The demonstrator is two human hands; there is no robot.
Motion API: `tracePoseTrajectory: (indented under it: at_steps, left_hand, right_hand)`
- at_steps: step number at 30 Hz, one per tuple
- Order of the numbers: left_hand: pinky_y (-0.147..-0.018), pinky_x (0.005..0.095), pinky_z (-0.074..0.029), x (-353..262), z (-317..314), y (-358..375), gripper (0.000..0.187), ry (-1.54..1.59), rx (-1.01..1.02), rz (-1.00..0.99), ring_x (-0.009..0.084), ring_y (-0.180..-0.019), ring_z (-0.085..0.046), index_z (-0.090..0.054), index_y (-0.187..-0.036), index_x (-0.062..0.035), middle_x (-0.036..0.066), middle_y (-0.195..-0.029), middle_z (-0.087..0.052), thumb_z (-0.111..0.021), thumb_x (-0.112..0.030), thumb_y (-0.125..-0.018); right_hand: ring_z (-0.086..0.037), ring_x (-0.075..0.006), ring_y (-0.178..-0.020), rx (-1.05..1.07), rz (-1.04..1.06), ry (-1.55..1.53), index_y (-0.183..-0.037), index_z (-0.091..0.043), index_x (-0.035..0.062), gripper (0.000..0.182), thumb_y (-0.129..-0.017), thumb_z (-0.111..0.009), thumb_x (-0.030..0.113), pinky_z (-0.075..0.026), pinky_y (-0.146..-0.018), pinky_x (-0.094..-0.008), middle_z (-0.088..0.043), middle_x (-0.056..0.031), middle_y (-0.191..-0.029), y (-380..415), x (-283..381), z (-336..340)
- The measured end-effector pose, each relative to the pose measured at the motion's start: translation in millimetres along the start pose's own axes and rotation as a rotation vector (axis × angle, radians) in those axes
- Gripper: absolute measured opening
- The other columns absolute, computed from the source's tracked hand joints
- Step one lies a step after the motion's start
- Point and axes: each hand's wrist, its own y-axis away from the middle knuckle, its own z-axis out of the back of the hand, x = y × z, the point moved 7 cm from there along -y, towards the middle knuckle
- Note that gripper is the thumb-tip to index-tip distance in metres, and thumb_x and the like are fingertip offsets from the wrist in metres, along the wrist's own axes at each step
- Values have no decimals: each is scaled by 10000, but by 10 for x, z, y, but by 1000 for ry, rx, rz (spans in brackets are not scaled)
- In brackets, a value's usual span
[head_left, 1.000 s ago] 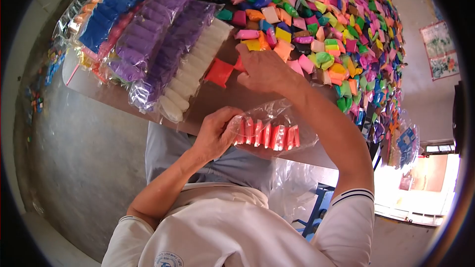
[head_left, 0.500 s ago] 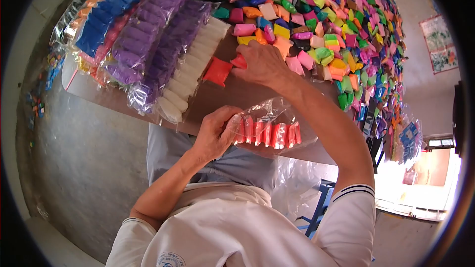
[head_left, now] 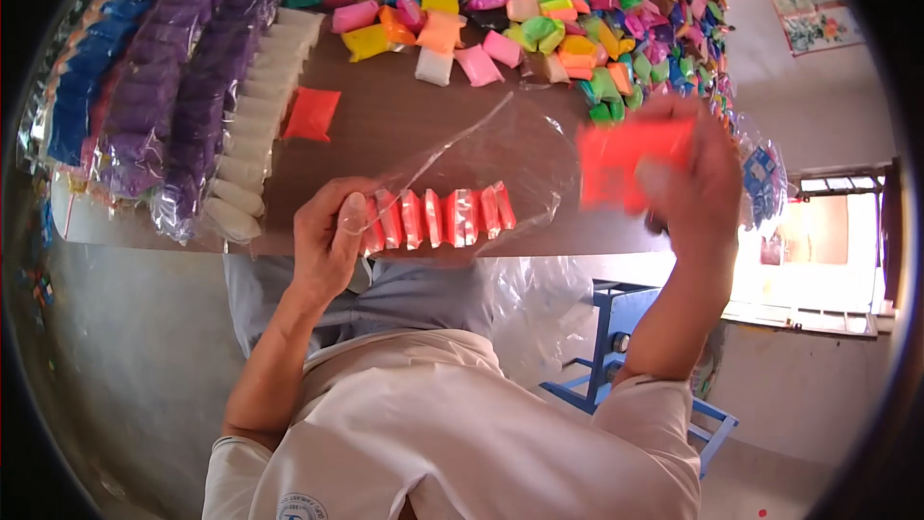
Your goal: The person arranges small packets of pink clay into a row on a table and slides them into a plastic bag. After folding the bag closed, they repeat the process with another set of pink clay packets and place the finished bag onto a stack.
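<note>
My left hand (head_left: 332, 231) pinches the left end of a clear plastic bag (head_left: 510, 149) at the table's front edge. A row of several red packets (head_left: 433, 219) stands inside the bag, whose wide mouth spreads to the right. Raised to the right of the bag, my right hand (head_left: 698, 178) grips a red packet (head_left: 616, 166), blurred by motion, between thumb and fingers. Another red packet (head_left: 312, 114) lies alone on the brown table (head_left: 385, 125), beyond my left hand.
Bags of white packets (head_left: 260, 106), purple packets (head_left: 154, 67) and blue packets (head_left: 82, 87) lie in rows at the left. A large heap of mixed coloured packets (head_left: 539, 10) covers the table's far side. A blue metal frame (head_left: 606, 347) stands below at the right.
My right hand has lifted a red packet off the table and swung right and nearer with it. My left hand still holds the bag. The whole view has shifted.
</note>
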Motion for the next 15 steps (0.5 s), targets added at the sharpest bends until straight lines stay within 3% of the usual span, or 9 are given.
tracePoseTrajectory:
  at_steps: [2, 4, 6, 7, 9, 10, 12, 15]
  left_hand:
    - [-605, 220, -390, 6, -5, -5, 326, -24, -2, -50, 58, -693, -457, -653, -1056, 17, -9, -801, -560, -543, -289, -1036]
    - [-591, 215, -386, -8, -7, -9, 337, 14, -4, -9, 48, -675, -458, -652, -1060, 17, -21, -782, -559, -541, -300, -1040]
    - [-575, 212, -382, 1, -27, -6, 337, 13, -8, -2, 40, -661, -454, -651, -1063, 18, -26, -770, -554, -535, -298, -1044]
    - [-559, 209, -378, 3, -21, -10, 337, 13, -21, 5, 32, -647, -450, -649, -1065, 19, -32, -759, -548, -529, -295, -1048]
    - [-547, 206, -376, -38, -34, -7, 331, 28, -20, 1, 27, -636, -449, -649, -1070, 20, -32, -753, -547, -525, -286, -1051]
    - [-534, 203, -374, -52, -38, -7, 325, 49, -19, 0, 23, -624, -448, -648, -1075, 21, -33, -746, -546, -522, -277, -1053]
    - [-531, 204, -376, -38, -21, -13, 318, 20, -16, -17, 23, -621, -452, -649, -1080, 22, -31, -749, -549, -517, -267, -1055]
    - [-529, 204, -379, 9, -4, -8, 310, -4, -11, -37, 25, -620, -457, -652, -1092, 21, -29, -754, -555, -510, -252, -1057]
  right_hand:
    - [-617, -81, -854, 52, 82, -24, -1167, -599, 11, 398, -836, -741, 179, -513, -702, -226, -660, -45, -965, 267, -231, -75]
    - [-597, -70, -843, -96, -76, 40, -1160, -601, -2, 389, -831, -750, 143, -506, -720, -238, -661, -32, -940, 435, -534, -205]
    - [-657, -149, -824, -237, -158, 53, -1162, -602, -7, 376, -837, -740, 124, -535, -741, -297, -678, -72, -913, 538, -772, -405]
    - [-657, -149, -824, -240, -155, 50, -1162, -602, -7, 376, -837, -740, 124, -535, -741, -297, -678, -72, -913, 551, -865, -509]
    - [-695, -281, -842, -422, 36, 433, -1185, -603, -3, 406, -829, -740, 136, -556, -747, -376, -685, -154, -935, 596, -842, -572]
    - [-695, -281, -842, -425, 37, 430, -1185, -603, -3, 406, -829, -740, 136, -556, -747, -376, -685, -154, -935, 592, -902, -614]
    - [-687, -374, -855, -503, 131, 633, -1199, -605, 3, 419, -820, -729, 130, -560, -736, -420, -679, -210, -971, 593, -876, -646]
    - [-686, -378, -878, -366, -16, 689, -1216, -597, -5, 441, -821, -719, 148, -557, -747, -438, -678, -218, -1013, 576, -1011, -662]
